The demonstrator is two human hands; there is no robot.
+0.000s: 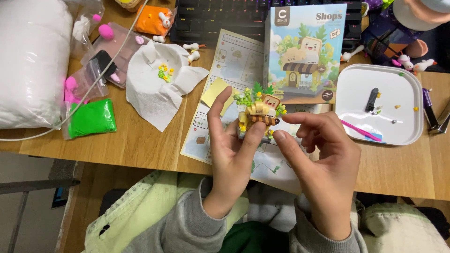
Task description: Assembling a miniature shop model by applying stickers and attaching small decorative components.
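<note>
My left hand holds a small brick-built model, a tan shop with a toast-shaped figure, green leaves and yellow flowers, above the wooden table's front edge. Its thumb and fingers clasp the model's base from the left. My right hand is just to the right, with the index finger and thumb touching the model's right side. Under the hands lies an unfolded instruction sheet. Behind the model stands its light blue box showing the same shop.
A white square tray at the right holds small parts, a black piece and a pink tool. At the left lie a white tissue with tiny pieces, a green clay bag, other bags and a white cushion. A keyboard stands behind.
</note>
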